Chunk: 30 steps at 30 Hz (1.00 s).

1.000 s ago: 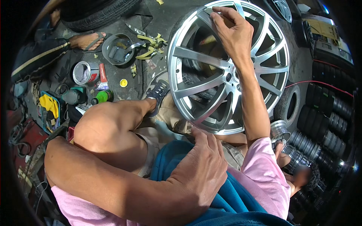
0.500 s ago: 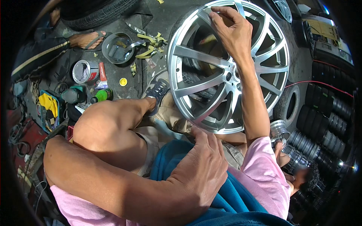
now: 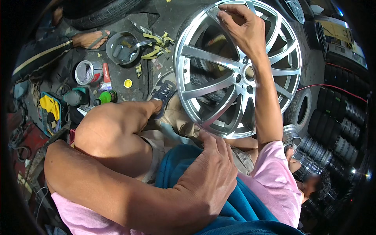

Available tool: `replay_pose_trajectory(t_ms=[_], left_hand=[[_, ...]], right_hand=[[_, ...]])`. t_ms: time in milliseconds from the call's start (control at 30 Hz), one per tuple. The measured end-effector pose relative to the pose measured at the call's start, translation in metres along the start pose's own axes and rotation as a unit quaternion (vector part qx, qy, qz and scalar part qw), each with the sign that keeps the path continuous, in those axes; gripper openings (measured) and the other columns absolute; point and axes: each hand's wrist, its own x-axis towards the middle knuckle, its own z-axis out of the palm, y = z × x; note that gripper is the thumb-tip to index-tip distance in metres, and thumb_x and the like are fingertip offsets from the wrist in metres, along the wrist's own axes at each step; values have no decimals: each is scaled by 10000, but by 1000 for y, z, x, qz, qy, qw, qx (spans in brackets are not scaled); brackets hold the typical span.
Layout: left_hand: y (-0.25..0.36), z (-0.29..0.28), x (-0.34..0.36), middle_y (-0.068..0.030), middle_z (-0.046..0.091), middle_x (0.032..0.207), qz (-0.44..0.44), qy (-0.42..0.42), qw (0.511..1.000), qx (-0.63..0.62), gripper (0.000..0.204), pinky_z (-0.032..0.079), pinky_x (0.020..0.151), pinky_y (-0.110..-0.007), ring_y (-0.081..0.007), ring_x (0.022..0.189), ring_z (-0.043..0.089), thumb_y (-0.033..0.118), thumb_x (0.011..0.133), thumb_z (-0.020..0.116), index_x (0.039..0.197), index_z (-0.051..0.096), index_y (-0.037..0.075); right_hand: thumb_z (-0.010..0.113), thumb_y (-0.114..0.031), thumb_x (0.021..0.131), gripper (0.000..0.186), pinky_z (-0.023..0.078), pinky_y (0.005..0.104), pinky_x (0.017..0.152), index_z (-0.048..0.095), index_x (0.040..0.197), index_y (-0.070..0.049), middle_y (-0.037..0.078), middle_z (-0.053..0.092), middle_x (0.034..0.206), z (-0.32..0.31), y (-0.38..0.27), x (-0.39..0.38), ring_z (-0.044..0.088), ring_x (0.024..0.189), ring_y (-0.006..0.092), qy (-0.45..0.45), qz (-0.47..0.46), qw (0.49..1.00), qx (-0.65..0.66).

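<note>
A silver multi-spoke alloy wheel [image 3: 211,87] lies tilted over my lap, face up. At its far edge, my right hand [image 3: 246,29] has thumb and forefinger pinched close together by the rim and the end of a spoke. Anything between those fingertips is too small or hidden to make out. My right forearm crosses the wheel beside the centre hole. Against the near rim, my left hand [image 3: 209,172] has its fingertips at the edge, the back of the hand facing up. Where those fingers curl round the rim is partly hidden.
On the floor at left are a basin [image 3: 122,47] of liquid, an open can [image 3: 88,73], a putty tube [image 3: 106,76], a green bottle [image 3: 105,98] and yellow peeled strips [image 3: 156,46]. Another person's foot [image 3: 91,40] is near the basin. Stacked wheels [image 3: 313,150] and tyres stand right.
My right hand and forearm have shifted slightly to the right, showing more of the wheel's centre hole. The wheel has turned or tilted a little. My left hand stays nearly in place.
</note>
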Motion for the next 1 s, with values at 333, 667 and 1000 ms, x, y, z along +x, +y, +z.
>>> replay_pose_trajectory(t_ms=[333,667,1000], left_hand=[[7,13,4,-281,699,1089,-13,-10,1000,-14,462,470,978,-521,-389,1087,636,275,936,568,1106,759,-110],[1,3,3,-285,694,1113,-5,-29,999,-39,462,469,985,-509,-391,1103,637,278,945,567,1125,765,-98],[8,21,-2,-237,710,1144,4,48,997,-61,423,476,1042,-531,-384,1145,645,265,989,511,1113,756,-57]], right_hand=[[720,-185,970,222,571,332,749,761,1074,6,121,762,893,-22,-2,35,736,816,193,-179,10,983,38],[720,-178,955,219,575,353,774,767,1080,-4,139,761,931,-24,1,44,741,851,233,-199,-58,978,10],[732,-155,969,202,590,327,795,754,1093,4,114,775,943,-28,0,46,748,856,185,-236,-10,969,74]])
